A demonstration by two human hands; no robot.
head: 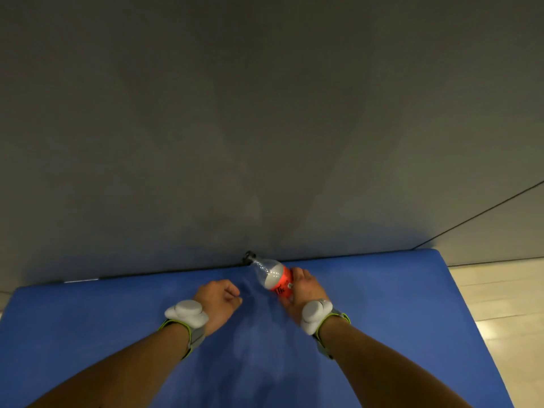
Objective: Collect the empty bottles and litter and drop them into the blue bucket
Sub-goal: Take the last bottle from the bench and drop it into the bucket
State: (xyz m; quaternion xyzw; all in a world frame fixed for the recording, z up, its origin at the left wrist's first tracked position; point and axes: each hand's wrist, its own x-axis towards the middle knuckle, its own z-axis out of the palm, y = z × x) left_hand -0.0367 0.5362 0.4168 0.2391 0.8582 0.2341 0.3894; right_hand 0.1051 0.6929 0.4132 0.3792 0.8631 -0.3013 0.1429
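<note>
Bottle (273, 276) gripped in right hand (303, 287), left hand (219, 298) fisted beside

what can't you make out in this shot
- Blue bucket: nowhere in the head view, so where it stands is unknown.
- Bottle: the right hand covers its lower part and base; the label text is blurred and unreadable.
- Bottle contents: blur makes it unclear whether any liquid remains.
- Left hand: curled shut, so the fingers hide whether it holds anything.
- Blue mat: its near part is cut off by the bottom edge.
- Other litter: none visible.
</note>
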